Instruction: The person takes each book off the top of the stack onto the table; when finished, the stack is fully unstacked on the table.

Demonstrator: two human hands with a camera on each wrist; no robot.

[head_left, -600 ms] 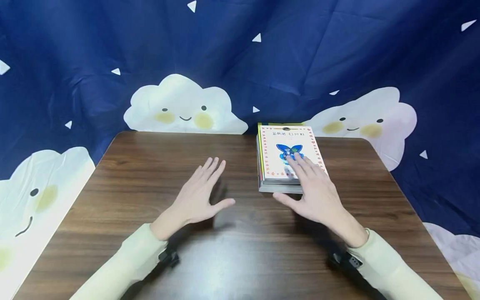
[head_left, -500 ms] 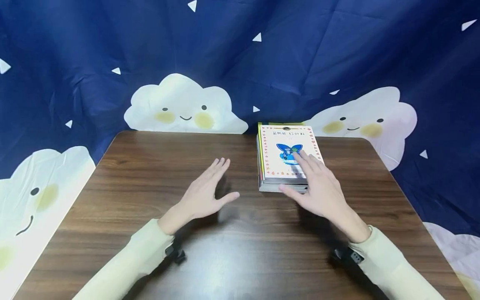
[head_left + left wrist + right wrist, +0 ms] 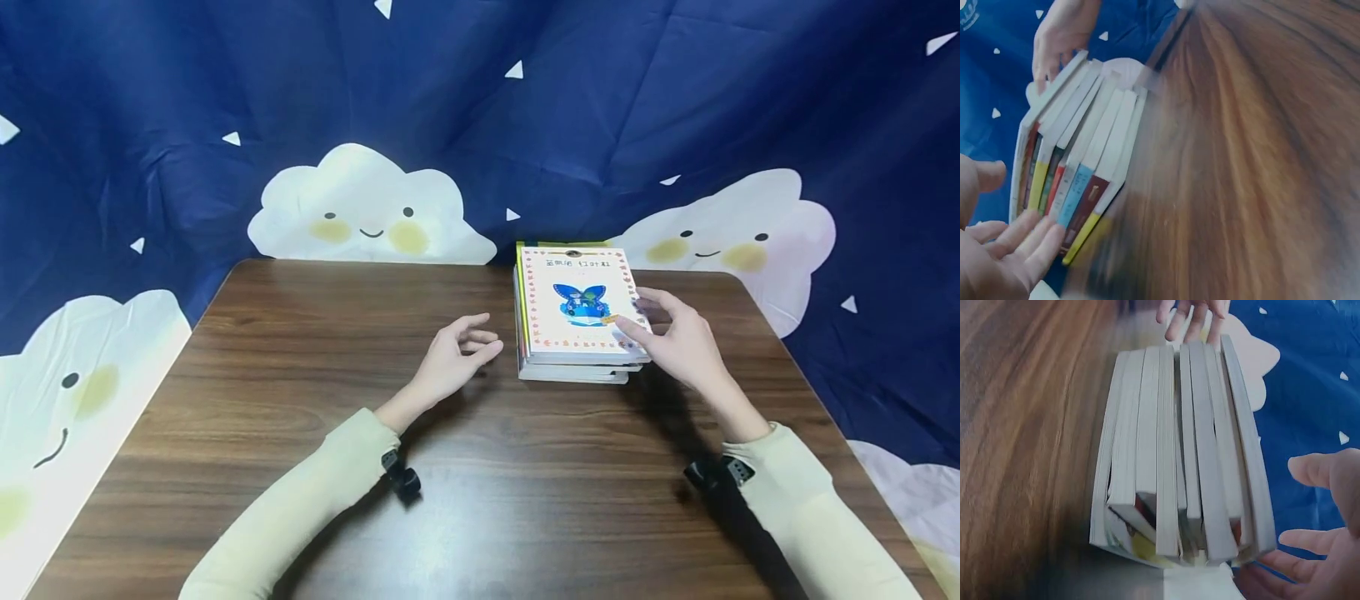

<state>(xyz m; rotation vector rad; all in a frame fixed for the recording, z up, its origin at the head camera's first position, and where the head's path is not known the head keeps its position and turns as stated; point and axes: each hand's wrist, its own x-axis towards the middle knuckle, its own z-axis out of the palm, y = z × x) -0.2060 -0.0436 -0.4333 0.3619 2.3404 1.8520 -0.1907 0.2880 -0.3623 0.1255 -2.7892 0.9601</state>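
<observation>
Here's the reach, I'd judge: my right hand [image 3: 684, 346] curves loosely at the right edge of the book stack [image 3: 577, 333] toward the table [image 3: 337, 333] back, my left hand [image 3: 452, 362] relaxed off its left side, neither gripping, and next probably calls for closing both.

Books [image 3: 581, 304] lie stacked on the table [image 3: 300, 358], right of centre, before the backdrop [image 3: 450, 100].
</observation>
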